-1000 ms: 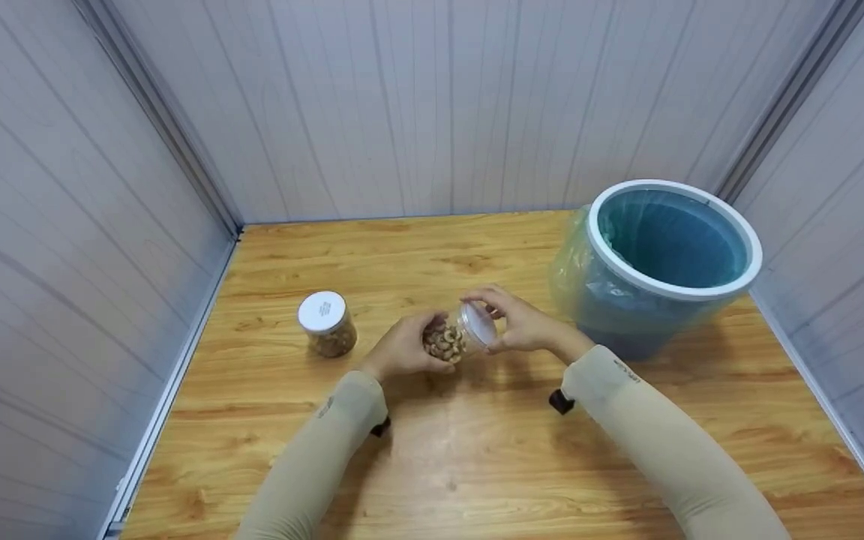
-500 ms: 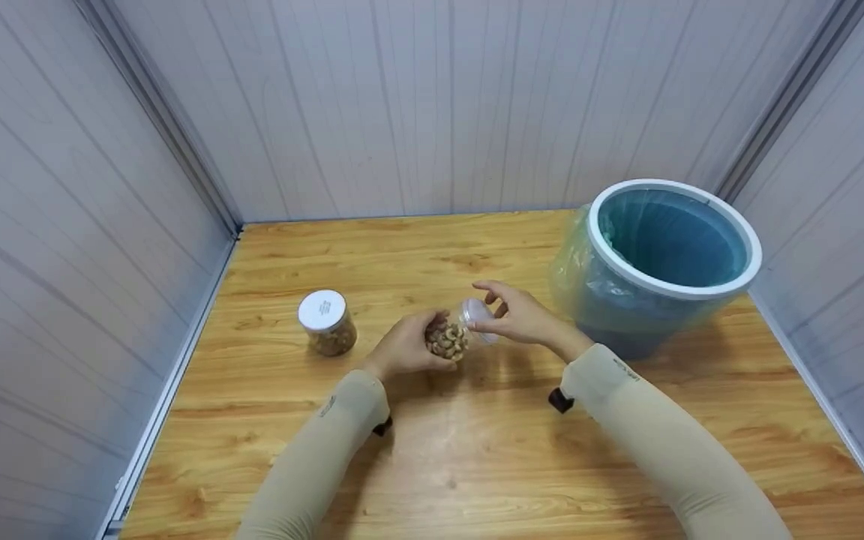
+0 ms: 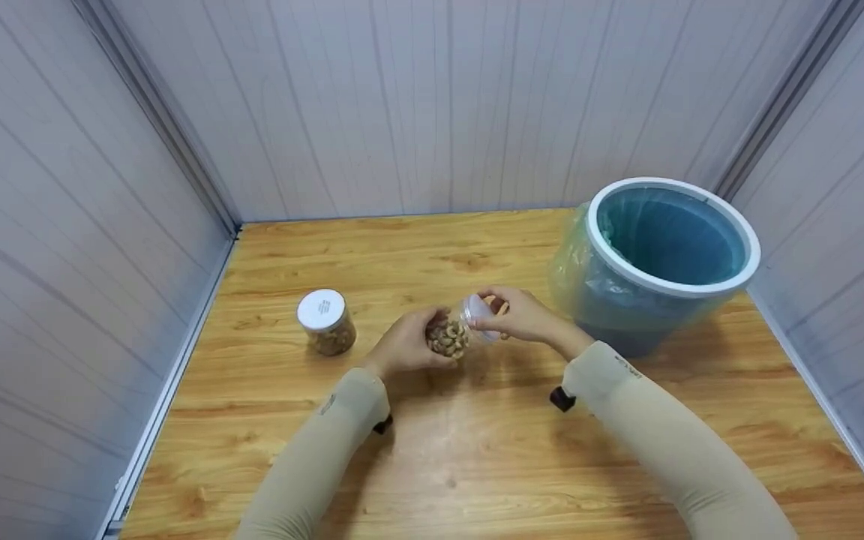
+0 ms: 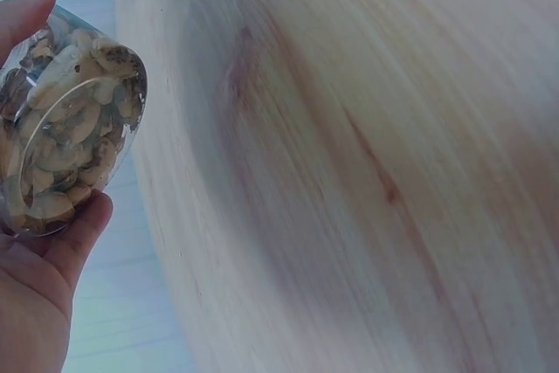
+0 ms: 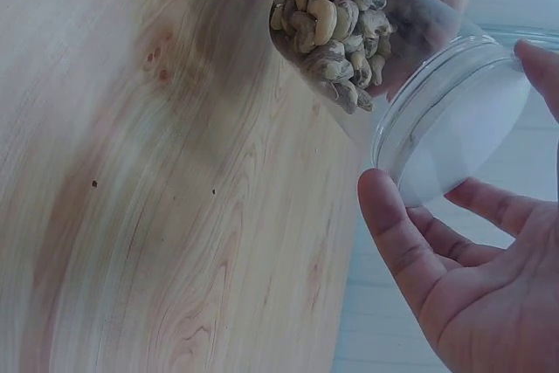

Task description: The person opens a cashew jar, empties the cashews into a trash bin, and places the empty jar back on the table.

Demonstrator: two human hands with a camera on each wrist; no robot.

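My left hand (image 3: pixel 406 346) grips a clear plastic jar (image 3: pixel 447 339) part filled with cashew nuts (image 5: pixel 327 32). The jar lies tilted above the table, its lid end towards the right. Its round whitish lid (image 5: pixel 458 120) sits on the mouth. My right hand (image 3: pixel 528 321) holds this lid by the rim, with thumb and fingertips on opposite edges in the right wrist view. From the left wrist, the nuts show through the jar's base (image 4: pixel 74 128). A second jar of nuts (image 3: pixel 333 337) with a white labelled lid stands upright left of my left hand.
A blue bin (image 3: pixel 627 322) with a white rim and a clear liner stands at the back right of the wooden table (image 3: pixel 462 465). Pale panel walls (image 3: pixel 417 105) enclose the back and both sides.
My right fingers loosened from the lid half a second ago, index finger raised, and now curl round its rim again. The left hand and its jar stay nearly in place.
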